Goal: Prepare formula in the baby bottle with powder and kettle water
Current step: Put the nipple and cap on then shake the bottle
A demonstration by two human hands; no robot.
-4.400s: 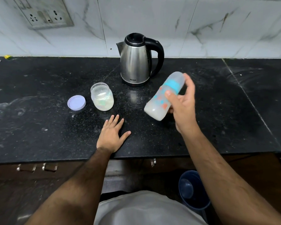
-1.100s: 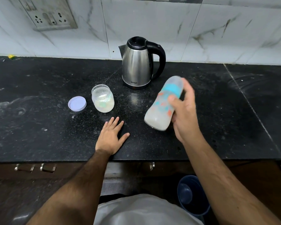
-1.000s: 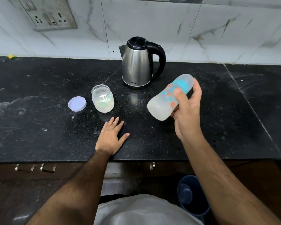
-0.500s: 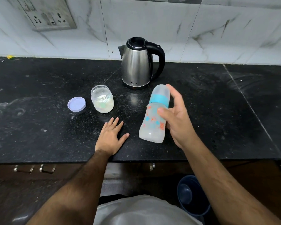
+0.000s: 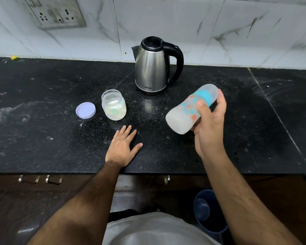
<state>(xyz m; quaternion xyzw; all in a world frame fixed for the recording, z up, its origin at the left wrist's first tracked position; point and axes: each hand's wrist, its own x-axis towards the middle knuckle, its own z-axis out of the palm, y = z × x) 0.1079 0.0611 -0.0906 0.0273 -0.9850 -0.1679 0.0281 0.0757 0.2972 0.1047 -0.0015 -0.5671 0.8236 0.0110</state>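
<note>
My right hand [image 5: 208,126] grips a capped baby bottle [image 5: 184,114] with a blue collar, held in the air and tilted with its base toward me and its top pointing away to the right. Cloudy white liquid fills it. My left hand [image 5: 122,147] lies flat on the black counter [image 5: 42,138], fingers spread, holding nothing. An open clear jar of white powder [image 5: 114,107] stands beyond my left hand, its lilac lid [image 5: 85,110] lying beside it on the left. The steel kettle [image 5: 153,68] with a black handle stands at the back, lid shut.
A marble-tiled wall with a socket plate [image 5: 57,13] rises behind the counter. The counter's front edge runs just below my left wrist. A dark blue bin [image 5: 207,213] stands on the floor below, right of my body. Drawer handles [image 5: 41,179] show under the counter.
The bottle has swung from nearly upright half a second ago to steeply tilted, top away to the right, and has risen. It has rocked back and forth across the earlier frames. My left hand has stayed put.
</note>
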